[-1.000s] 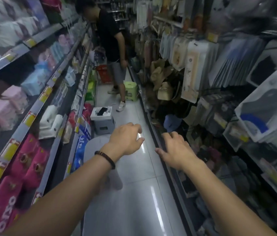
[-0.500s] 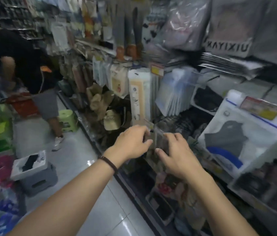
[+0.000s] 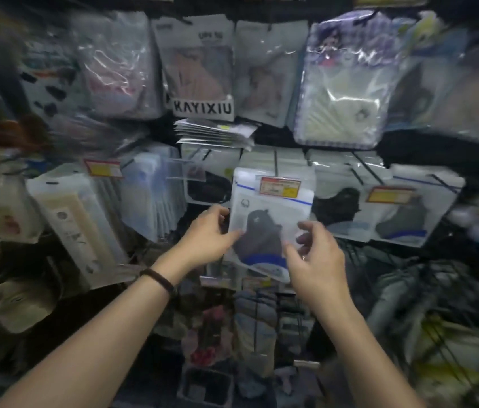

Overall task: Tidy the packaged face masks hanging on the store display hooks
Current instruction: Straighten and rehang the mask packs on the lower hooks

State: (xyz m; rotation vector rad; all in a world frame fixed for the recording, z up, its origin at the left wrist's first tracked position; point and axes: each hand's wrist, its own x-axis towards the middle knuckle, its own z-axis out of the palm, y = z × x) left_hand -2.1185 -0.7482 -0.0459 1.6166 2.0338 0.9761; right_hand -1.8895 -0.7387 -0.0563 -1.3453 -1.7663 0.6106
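A pack labelled KAYIXIU (image 3: pixel 203 107) hangs at upper centre, with a stack of flat packets (image 3: pixel 216 132) lying just beneath it. At upper right hangs a purple-edged pack (image 3: pixel 341 83) holding something white. A tall cream pack (image 3: pixel 76 222) tilts at middle left, a red-and-yellow price tag (image 3: pixel 103 171) above it. A tan cap (image 3: pixel 17 304) sits at lower left.

Hanging packs are crowding the wall on every side. The front mask pack (image 3: pixel 270 219) is sitting tight between a black-mask pack (image 3: pixel 207 189) on its left and another pack (image 3: pixel 350 213) on its right, leaving only narrow slots where the left hand (image 3: pixel 207 237) and right hand (image 3: pixel 315 254) are pinching its edges. A stack of flat packs (image 3: pixel 214 132) is jutting out just above. Lower hanging goods (image 3: pixel 256 319) are filling the space underneath. A dark gap (image 3: pixel 195 210) is showing just left of the left hand.
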